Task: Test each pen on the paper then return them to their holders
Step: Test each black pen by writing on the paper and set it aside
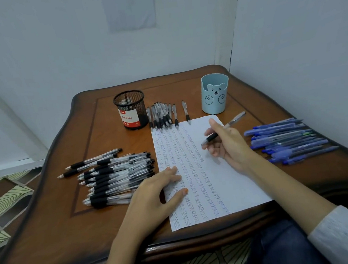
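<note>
A white sheet of paper, covered in rows of small scribbles, lies on the wooden table. My right hand grips a clear black-grip pen over the sheet's upper right part, tip pointing down-left just above the paper. My left hand rests flat on the paper's left edge. A black mesh holder and a light blue bear holder stand at the back.
A pile of black-grip pens lies left of the paper. Another group of black pens and a single pen lie behind it. Several blue pens lie to the right. Walls close in behind and right.
</note>
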